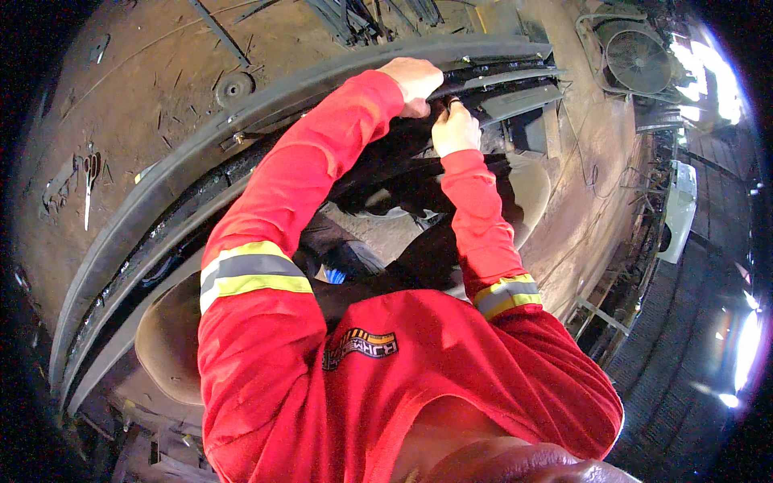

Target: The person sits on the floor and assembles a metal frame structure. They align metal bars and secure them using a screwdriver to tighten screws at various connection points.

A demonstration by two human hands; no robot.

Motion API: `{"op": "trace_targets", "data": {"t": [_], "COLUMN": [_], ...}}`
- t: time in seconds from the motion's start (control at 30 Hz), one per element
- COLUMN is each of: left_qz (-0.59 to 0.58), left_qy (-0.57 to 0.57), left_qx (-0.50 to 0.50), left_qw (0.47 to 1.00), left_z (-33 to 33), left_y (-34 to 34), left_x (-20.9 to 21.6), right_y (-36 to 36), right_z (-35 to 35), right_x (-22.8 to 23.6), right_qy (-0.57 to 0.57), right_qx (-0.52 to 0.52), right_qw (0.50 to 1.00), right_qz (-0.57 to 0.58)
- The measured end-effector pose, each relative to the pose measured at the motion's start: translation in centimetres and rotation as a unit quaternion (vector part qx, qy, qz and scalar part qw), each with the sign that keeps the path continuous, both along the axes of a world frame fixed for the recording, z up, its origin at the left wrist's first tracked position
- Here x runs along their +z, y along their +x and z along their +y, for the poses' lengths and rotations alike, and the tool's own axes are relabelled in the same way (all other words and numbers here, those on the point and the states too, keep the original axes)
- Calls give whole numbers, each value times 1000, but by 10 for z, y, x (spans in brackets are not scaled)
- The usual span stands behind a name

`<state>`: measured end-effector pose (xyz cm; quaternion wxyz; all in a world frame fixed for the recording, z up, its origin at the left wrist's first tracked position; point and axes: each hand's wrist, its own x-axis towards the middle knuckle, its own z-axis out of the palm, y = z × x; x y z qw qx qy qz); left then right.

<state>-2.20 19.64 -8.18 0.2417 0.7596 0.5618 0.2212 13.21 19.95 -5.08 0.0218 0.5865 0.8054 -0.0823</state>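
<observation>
A long, dark curved part (129,209), made up of several bowed strips, arcs in front of me from the lower left to the upper right. Near its far right end, my left hand (413,83) is closed over the strips with its fingers curled down; what lies inside them is hidden. Just right of it and a little nearer, my right hand (456,131) is closed in a pinch at the dark inner strips. Something small and dark shows at its fingertips, too small to name. Right of both hands, a grey flat end piece (522,103) belongs to the same part.
The brown work surface (153,76) carries scissors (88,187) at the left, a round grey disc (234,88) beyond the part, and dark metal strips (346,18) at the far edge. A caged fan (638,61) stands at the far right. A beige rounded edge (529,193) shows beside my right forearm.
</observation>
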Motion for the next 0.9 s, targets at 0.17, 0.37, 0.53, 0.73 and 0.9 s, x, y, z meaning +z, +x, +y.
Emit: {"op": "trace_targets", "data": {"t": [0.17, 0.37, 0.53, 0.73, 0.9], "left_qz": [4, -9, -20, -26, -4], "left_qy": [-8, 13, 16, 19, -10], "left_qx": [-5, 5, 8, -7, 4], "left_qw": [1000, 1000, 1000, 999, 1000], "left_z": [-3, -10, -11, -8, -11], "left_y": [-2, -4, -3, 2, -4], "left_x": [5, 19, 18, 20, 20], "right_y": [-5, -24, -14, 38, 8], "right_z": [-7, -10, 10, 82, 77], "right_x": [2, 4, -7, -48, -14], "right_qy": [-38, 11, 11, -99, -339], "right_qx": [-51, -40, 6, 76, 47], "right_qw": [998, 986, 973, 974, 939], "right_qz": [8, -161, -230, -188, -39]}}
